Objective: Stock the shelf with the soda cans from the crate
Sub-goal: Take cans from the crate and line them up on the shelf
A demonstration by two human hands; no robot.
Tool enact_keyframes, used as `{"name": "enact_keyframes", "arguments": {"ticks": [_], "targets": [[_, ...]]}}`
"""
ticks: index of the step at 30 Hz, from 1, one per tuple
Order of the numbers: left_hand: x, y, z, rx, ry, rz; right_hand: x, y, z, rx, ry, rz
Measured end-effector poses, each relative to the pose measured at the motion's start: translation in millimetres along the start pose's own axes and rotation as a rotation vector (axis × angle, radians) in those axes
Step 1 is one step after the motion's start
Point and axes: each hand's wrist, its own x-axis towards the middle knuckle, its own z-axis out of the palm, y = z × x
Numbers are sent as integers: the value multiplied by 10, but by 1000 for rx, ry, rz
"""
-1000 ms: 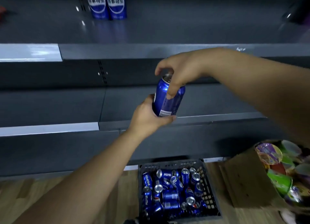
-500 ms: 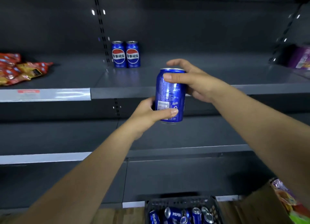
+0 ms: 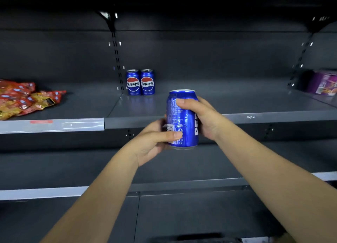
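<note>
1. Blue aluminium soda can (image 3: 182, 119) is now upright and level with the front lip of the dark grey metal shelf (image 3: 237, 117); a second ago it is lower and tilted, in front of the shelf below
2. Right hand (image 3: 207, 118) now wraps the can's upper side, thumb across the front and fingers behind, no longer the top-down pinch on the rim
3. Left hand (image 3: 154, 141) keeps its grip on the lower part, thumb over the barcode side, fingers hidden behind
4. So both hands are clamped on the one can, close together, left low and right high
5. Can hangs in the air just in front of the shelf lip, not yet over the board, touching only the hands
6. Two matching blue logo cans (image 3: 140, 82) stand side by side at the back of that shelf, logos out, unmoved
7. View has tipped up: black plastic crate, in plain sight a second ago, is gone; only a dark strip at the bottom edge, cannot tell what it is
8. Red and yellow snack bags (image 3: 23, 98) lie in the left bay and a purple box (image 3: 324, 82) sits far right, both well apart from the cans
9. My read: pick is done and the lift is nearly done; what remains is to push forward and set the can down beside the pair, probably turning it first since its lettering faces sideways
</note>
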Motion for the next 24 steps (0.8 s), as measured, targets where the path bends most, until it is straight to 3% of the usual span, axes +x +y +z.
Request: {"name": "enact_keyframes", "arguments": {"ticks": [9,12,18,22,24], "targets": [[26,-38,240,258,254,9,-6,20,169,56,154,-32],[33,13,213,270,248,-4,15,-61,170,-30,104,-31],[-36,73,122,-49,67,-1,60,-187,135,38,-73,9],[-72,91,110,-39,52,-68,71,-136,145,119,-33,-19],[-59,74,162,47,159,-51,49,-134,138,94,30,-78]]}}
